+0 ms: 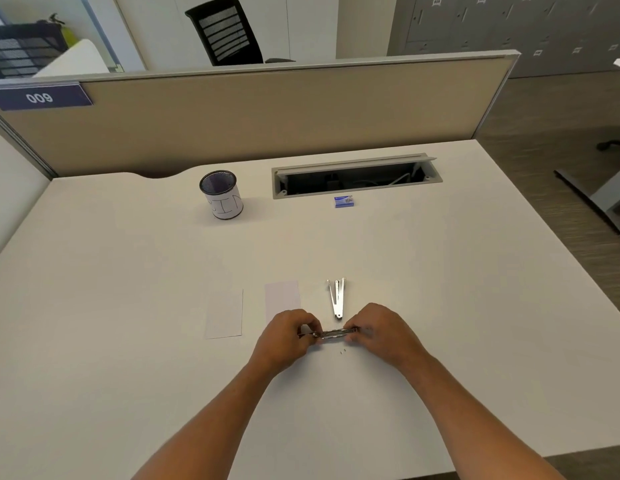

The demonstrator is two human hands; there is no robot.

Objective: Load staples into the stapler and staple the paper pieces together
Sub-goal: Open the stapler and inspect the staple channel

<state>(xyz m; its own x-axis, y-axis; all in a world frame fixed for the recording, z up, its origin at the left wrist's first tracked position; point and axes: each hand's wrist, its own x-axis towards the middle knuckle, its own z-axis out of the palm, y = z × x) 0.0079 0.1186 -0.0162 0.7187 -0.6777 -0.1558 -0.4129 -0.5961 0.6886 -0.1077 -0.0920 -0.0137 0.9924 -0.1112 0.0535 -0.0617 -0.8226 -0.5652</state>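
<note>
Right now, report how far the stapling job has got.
Done: the blue staple box has been left at the back of the desk, and two tiny loose staples lie beside the hands. In hand: the left hand and right hand grip a slim metal stapler between them. Left: the two white paper pieces lie apart, unstapled.

Bright, even overhead light, faint shadows, soft focus, wide-angle bending at edges.
</note>
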